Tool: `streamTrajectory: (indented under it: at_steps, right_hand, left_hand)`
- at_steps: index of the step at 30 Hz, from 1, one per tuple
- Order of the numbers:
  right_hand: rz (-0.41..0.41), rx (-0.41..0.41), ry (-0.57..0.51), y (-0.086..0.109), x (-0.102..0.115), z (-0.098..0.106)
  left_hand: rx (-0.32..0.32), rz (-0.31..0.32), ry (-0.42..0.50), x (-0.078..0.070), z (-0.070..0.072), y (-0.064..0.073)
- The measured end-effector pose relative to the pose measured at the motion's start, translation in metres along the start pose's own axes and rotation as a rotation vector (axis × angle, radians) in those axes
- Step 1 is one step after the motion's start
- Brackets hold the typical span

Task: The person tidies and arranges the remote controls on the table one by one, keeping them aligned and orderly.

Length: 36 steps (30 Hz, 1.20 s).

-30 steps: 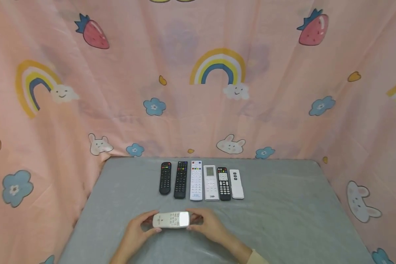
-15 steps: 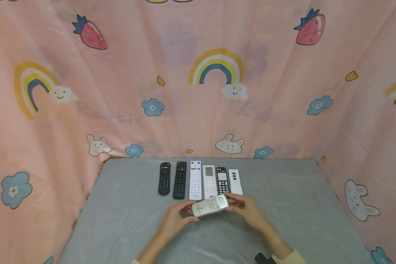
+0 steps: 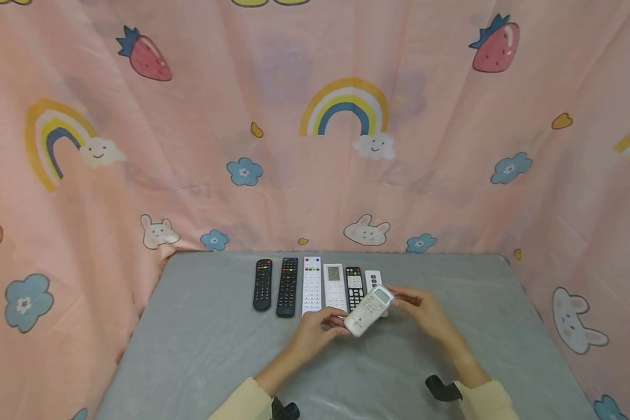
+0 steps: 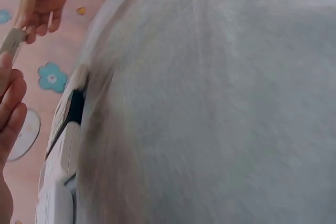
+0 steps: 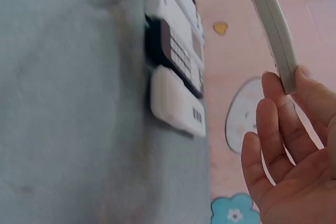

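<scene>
A white remote control [image 3: 368, 311] with a small screen is held tilted between both hands in the head view, raised above the table. My left hand [image 3: 317, 335] pinches its lower end, and my right hand [image 3: 422, 309] pinches the screen end between thumb and forefinger. The right wrist view shows the remote's edge [image 5: 273, 30] in the fingertips [image 5: 286, 85], the other fingers spread. It overlaps a small white three-button remote [image 3: 373, 279] and a black remote with white buttons [image 3: 354, 286] behind it.
On the grey table [image 3: 199, 350] the row goes on leftward: a white remote with a screen [image 3: 335, 284], a long white remote [image 3: 312, 283], and two black remotes, one slim [image 3: 287, 287] and one rounded [image 3: 262, 284]. A pink patterned curtain [image 3: 294, 204] hangs behind.
Both hands have carried the white remote to the right and farther back, from in front of the row to over its right end. It has turned from lying crosswise to slanting, screen end up.
</scene>
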State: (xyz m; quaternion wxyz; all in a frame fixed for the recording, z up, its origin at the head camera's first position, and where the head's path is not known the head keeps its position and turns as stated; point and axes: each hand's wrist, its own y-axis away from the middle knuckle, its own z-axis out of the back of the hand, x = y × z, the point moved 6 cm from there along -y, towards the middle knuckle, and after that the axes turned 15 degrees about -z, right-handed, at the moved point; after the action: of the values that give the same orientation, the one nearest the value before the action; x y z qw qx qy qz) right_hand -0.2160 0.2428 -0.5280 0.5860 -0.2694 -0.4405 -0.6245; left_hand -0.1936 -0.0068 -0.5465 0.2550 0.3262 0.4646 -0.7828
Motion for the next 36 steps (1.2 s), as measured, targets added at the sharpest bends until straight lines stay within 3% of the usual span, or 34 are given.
streamTrajectory:
  at_steps: [6, 12, 19, 27, 36]
  right_hand:
    - [-0.021, -0.03, -0.018, -0.011, -0.006, 0.023]
    - [-0.1, -0.041, -0.073, -0.022, -0.013, 0.041]
    - [-0.096, -0.045, 0.007, -0.037, -0.02, 0.053]
    - [-0.066, -0.059, 0.127, -0.057, -0.023, 0.059]
    - [-0.117, -0.037, 0.182, -0.079, -0.032, 0.055]
  left_hand:
    - [0.017, -0.028, -0.007, 0.001, -0.02, -0.02]
    - [0.016, -0.057, -0.102, 0.005, -0.038, -0.039]
    - [0.059, -0.008, -0.177, 0.013, -0.063, -0.053]
    - [0.105, 0.015, -0.444, 0.018, -0.081, -0.066]
    - [0.149, 0.03, -0.678, 0.025, -0.096, -0.075]
